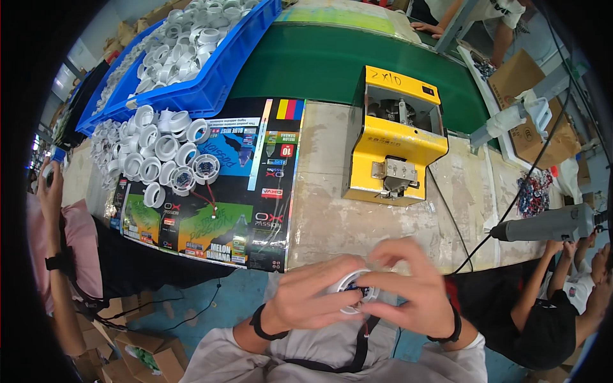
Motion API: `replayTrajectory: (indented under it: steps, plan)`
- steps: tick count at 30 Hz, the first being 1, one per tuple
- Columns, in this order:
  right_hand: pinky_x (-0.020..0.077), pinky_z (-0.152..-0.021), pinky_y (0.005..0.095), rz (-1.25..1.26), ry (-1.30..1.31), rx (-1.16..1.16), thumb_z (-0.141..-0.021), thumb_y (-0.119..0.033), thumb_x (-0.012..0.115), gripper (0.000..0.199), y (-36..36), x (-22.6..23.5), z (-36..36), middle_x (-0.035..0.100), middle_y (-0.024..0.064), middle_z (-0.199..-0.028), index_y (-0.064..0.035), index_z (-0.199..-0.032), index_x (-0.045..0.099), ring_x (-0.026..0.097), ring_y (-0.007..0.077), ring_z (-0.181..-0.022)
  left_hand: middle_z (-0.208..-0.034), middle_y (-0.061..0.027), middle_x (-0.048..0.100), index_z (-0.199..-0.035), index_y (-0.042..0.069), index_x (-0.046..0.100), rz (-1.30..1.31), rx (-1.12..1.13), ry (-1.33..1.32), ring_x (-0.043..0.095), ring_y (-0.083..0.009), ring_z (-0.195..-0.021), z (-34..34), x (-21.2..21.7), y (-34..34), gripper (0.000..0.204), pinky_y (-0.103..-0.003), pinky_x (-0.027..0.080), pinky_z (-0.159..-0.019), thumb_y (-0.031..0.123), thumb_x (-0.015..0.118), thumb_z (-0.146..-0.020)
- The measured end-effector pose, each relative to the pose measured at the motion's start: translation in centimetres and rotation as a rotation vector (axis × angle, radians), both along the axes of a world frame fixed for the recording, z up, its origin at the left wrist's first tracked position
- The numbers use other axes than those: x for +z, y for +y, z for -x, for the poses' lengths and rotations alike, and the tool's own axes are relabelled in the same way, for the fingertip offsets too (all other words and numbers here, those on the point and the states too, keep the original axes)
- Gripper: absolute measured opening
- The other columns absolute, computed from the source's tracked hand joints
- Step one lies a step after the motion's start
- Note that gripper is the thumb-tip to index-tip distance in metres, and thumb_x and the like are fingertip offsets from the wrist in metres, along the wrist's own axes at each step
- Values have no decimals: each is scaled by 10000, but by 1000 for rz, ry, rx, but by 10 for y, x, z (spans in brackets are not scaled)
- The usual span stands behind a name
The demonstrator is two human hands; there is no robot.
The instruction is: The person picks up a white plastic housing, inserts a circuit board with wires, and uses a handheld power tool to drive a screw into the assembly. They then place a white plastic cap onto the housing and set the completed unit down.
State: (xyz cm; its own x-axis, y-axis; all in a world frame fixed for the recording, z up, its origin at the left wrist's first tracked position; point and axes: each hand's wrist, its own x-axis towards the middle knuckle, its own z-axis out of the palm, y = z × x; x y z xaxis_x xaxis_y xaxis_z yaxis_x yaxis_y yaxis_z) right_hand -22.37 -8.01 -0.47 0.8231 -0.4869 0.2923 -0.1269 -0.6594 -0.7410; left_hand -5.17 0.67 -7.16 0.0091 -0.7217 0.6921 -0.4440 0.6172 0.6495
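Left hand pinches white ring, board inside; right hand fingers bent at rim, partly blurred, exact contact unclear. Step, seemingly: seating board. Next move likely calls for ring steady, wire clear.

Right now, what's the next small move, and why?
Probably a light press on the blue circuit board with the right hand, while the left hand steadies the white plastic ring: the board shows inside the ring, both hands are at it, and whether the board sits flush is unclear.

White ring; circuit board inside
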Motion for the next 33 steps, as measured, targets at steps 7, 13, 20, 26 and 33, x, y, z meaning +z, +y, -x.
replayTrajectory:
  steps: [7, 13, 20, 26, 33]
  plan:
    - [348, -991, 354, 440, -465, -1339, -831, -53, 621, 610, -30, -18, 63, 455, 154, -1298, 36, -1355, 322, 446, 245, -1215, -993, -228, 642, -770, 36, 652, -21, 32, 17, 673, -322, -810, -6, 5, 2, 302, -302, 556, -654, 203, 836, -599]
    - [458, -724, 269, -70, -690, -805, -816, 23, 594, 617, -58, -30, 19, 569, 104, -815, 26, -1343, 272, 550, 149, -716, -998, -220, 642, -759, 15, 660, -83, 70, 71, 670, -317, -789, -16, -2, 7, 316, -305, 546, -644, 182, 840, -561]
    - [430, -457, 263, -247, -942, -145, -821, -122, 563, 624, -64, -4, -31, 522, 104, -660, -7, -1331, 222, 494, 171, -480, -999, -246, 659, -752, 18, 665, -139, 131, 38, 691, -319, -813, -23, -10, 12, 396, -305, 556, -679, 260, 885, -527]
    - [409, -476, 269, -267, -767, -341, -800, -734, 496, 911, -94, -42, -53, 450, 51, -626, -74, -1351, 194, 451, 145, -480, -1020, -242, 655, -755, 3, 664, -143, 176, 52, 687, -321, -836, -28, -12, 13, 390, -314, 556, -700, 235, 881, -528]
    - [420, -437, 322, -523, -933, -144, -830, -614, 569, 768, -57, -23, -34, 503, 111, -616, -68, -1269, 254, 477, 201, -464, -1043, -236, 638, -794, 1, 666, -128, 151, 49, 676, -326, -850, -24, -16, 4, 385, -321, 555, -708, 198, 861, -528]
